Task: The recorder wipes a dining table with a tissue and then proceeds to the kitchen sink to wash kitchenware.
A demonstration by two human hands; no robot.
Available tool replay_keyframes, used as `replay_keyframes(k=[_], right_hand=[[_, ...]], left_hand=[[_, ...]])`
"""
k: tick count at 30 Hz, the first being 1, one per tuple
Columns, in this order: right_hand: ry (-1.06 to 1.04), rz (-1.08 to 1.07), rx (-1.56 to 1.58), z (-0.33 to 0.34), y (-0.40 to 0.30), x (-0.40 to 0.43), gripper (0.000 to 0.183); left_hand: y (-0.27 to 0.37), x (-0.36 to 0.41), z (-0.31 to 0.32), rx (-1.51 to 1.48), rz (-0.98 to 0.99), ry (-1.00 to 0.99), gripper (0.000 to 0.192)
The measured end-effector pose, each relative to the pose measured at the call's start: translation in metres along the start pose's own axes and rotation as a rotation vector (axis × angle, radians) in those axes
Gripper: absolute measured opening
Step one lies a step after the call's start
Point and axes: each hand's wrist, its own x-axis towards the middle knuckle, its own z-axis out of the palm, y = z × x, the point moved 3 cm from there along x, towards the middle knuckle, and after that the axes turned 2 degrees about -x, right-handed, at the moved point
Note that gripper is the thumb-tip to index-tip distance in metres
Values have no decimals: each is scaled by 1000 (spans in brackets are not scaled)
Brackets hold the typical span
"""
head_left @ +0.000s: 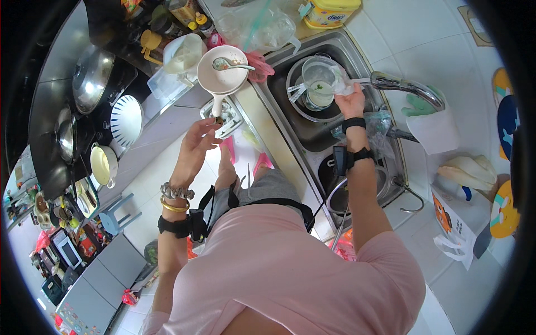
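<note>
My left hand (199,140), fingers apart, is beside the handle end of a small white pan (222,79) on the counter. A patterned spoon (228,65) lies in the pan. A small dark thing is at the fingertips; whether they touch it I cannot tell. My right hand (351,101) is at the sink under the spout of a chrome faucet (391,81), gripping a clear plastic container (318,69). Crumpled translucent material (342,83) lies between hand and container. Below are a metal basin (295,73) and a bowl (319,102) with a bit of green in it.
The second sink bowl holds a strainer-like round item (335,201). Plastic bags (259,29) and a yellow tub (331,14) stand behind the sink. Left are plastic containers (182,54), a striped bowl (126,120), a cream pot (104,164) and a wok (93,79).
</note>
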Motion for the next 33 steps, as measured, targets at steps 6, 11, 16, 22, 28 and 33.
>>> replay_keyframes(k=[6, 11, 16, 22, 28, 33], right_hand=[[-124, 40, 57, 34, -12, -28, 41], [-169, 22, 110, 39, -16, -15, 34], [-193, 34, 137, 50, -14, -17, 31], [-88, -26, -4, 27, -18, -2, 38], [187, -820, -2353, -6, -83, -19, 32], [382, -840, -2434, -40, -114, -36, 21]], left_hand=[[0, -2, 3, 0, -15, 12, 39], [0, -1, 6, -10, -17, 12, 40], [-2, -2, 5, -10, -20, 11, 39], [-2, -1, 1, 6, -10, 4, 39], [-3, 4, 1, 2, -13, -9, 39], [-3, 8, 0, 4, -8, -2, 38]])
